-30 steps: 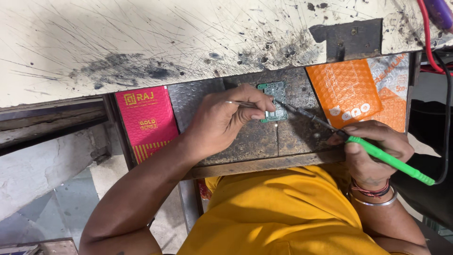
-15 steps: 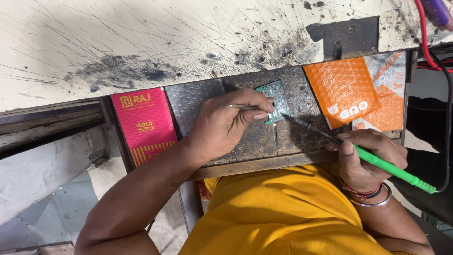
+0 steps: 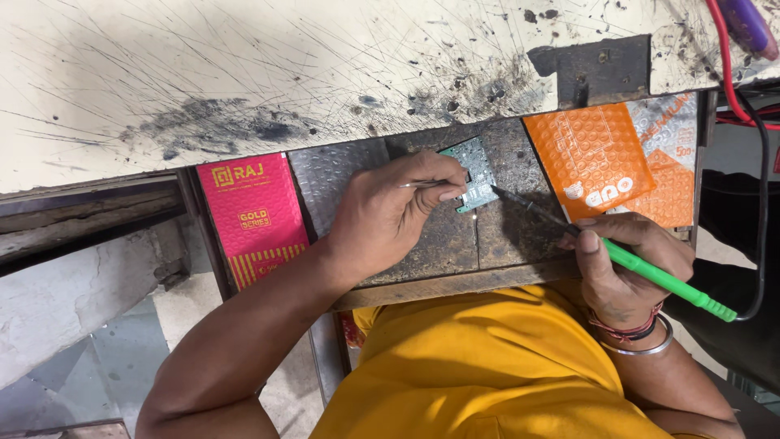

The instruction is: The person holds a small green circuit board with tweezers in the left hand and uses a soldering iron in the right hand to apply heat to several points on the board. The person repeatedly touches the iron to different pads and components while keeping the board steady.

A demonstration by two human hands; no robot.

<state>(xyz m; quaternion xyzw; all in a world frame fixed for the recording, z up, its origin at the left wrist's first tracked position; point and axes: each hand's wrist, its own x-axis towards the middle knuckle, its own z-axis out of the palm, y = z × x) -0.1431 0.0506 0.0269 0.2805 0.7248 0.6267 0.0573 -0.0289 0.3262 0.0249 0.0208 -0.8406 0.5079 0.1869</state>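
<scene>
Green-handled soldering iron (image 3: 650, 272) sits pinched in the right hand (image 3: 626, 264), its dark tip touching the small circuit board (image 3: 475, 175). The left hand (image 3: 398, 215) curls over the board's left edge, gripping thin tweezers (image 3: 422, 184), on the dark tabletop (image 3: 504, 236) between red (image 3: 256, 219) and orange packets (image 3: 593, 154).

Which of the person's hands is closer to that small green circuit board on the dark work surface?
The left hand: its fingers rest on the small green circuit board. The right hand sits off to the side, holding a green-handled soldering iron whose tip reaches the board.
</scene>
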